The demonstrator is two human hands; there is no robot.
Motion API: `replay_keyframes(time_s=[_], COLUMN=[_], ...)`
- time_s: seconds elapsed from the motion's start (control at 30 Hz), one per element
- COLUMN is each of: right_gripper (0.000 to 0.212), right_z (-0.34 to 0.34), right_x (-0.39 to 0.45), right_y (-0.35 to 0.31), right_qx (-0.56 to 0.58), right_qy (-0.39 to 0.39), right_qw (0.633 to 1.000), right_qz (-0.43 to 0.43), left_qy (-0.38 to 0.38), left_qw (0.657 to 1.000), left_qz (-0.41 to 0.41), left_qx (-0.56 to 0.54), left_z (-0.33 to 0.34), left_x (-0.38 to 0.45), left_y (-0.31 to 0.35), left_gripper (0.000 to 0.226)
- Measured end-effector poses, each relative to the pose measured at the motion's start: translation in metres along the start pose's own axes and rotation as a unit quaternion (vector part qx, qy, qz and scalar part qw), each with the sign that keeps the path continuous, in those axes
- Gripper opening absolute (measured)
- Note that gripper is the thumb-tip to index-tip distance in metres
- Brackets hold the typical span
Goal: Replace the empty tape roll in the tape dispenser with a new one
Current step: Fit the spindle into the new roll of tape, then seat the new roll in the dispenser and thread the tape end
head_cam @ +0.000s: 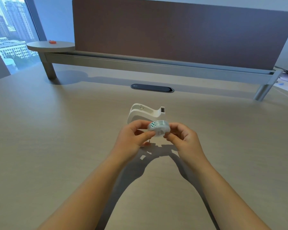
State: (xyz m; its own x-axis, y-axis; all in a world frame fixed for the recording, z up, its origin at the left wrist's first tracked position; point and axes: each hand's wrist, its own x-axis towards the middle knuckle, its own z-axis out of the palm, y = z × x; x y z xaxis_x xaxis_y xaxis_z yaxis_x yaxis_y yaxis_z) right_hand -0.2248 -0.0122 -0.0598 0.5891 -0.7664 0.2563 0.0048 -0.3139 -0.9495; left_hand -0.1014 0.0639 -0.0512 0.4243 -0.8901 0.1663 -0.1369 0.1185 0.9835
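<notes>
A clear tape roll (159,128) with a small green-and-white patterned tab on its left side is held just above the desk. My left hand (134,138) pinches its left edge and my right hand (184,139) pinches its right edge. Directly behind the roll stands the white tape dispenser (145,112) on the desk, its roll cradle bare and its cutter end pointing right. My fingers hide the roll's lower rim and the dispenser's near base.
The wide beige desk (56,146) spreads all around. A dark oval cable grommet (152,87) lies behind the dispenser. A raised shelf (140,63) with a brown divider panel (173,30) runs along the back. A small red object (52,41) sits on the round shelf end.
</notes>
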Motion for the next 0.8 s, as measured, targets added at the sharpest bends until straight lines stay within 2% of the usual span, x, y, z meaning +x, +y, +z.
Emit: replay_keyframes(time_s=[0.1, 0.2, 0.37, 0.47, 0.57, 0.8], right_gripper=[0.025, 0.019, 0.034, 0.044, 0.055, 0.065], right_z=[0.004, 0.007, 0.012, 0.015, 0.017, 0.023], right_x=[0.001, 0.006, 0.032, 0.051, 0.067, 0.084], right_y=[0.001, 0.003, 0.004, 0.009, 0.014, 0.023], right_qx=[-0.008, -0.043, -0.178, -0.272, -0.324, -0.311], right_qy=[-0.010, 0.019, 0.082, 0.072, 0.055, -0.004], right_qw=[1.000, 0.999, 0.981, 0.959, 0.944, 0.950], right_qz=[0.005, 0.016, 0.002, -0.013, 0.015, 0.038], left_qy=[0.029, 0.068, 0.114, 0.115, 0.104, 0.053], left_qw=[0.999, 0.997, 0.992, 0.989, 0.987, 0.974], left_qz=[0.027, 0.019, 0.018, 0.015, 0.027, 0.045], left_qx=[0.024, 0.007, 0.042, 0.088, 0.123, 0.213], left_z=[-0.006, -0.023, -0.055, -0.062, -0.060, -0.052], left_x=[0.002, 0.006, 0.030, 0.052, 0.072, 0.105], left_y=[0.000, 0.002, 0.010, 0.010, 0.010, 0.004], left_gripper=[0.020, 0.014, 0.010, 0.023, 0.024, 0.026])
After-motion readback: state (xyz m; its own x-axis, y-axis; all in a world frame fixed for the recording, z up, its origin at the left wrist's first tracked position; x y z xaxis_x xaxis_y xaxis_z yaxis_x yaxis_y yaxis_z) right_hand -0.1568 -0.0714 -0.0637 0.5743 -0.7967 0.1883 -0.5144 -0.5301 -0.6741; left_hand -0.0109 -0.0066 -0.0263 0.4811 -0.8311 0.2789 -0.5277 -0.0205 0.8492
